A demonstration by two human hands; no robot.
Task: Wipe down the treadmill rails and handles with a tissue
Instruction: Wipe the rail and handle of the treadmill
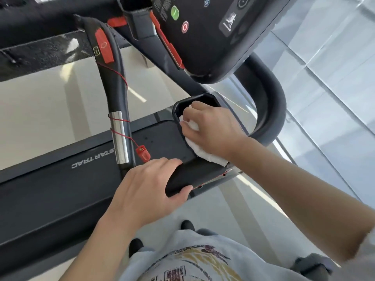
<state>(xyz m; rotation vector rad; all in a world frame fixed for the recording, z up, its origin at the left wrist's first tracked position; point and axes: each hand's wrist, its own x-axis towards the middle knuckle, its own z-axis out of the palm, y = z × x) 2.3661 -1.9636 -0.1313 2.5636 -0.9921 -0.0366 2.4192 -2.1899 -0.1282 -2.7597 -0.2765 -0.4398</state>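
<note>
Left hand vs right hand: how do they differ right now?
The left hand is bare and grips the near end of the black armrest; the right hand holds a white tissue, pressing it at the cup holder farther along. The right reaches farther forward. Both touch the same treadmill side.

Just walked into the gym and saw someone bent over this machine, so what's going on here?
A person is wiping a treadmill. Their right hand presses a white tissue at the rim of the black cup holder under the console. Their left hand grips the end of the black side tray. The red safety clip hangs from the handle.
</note>
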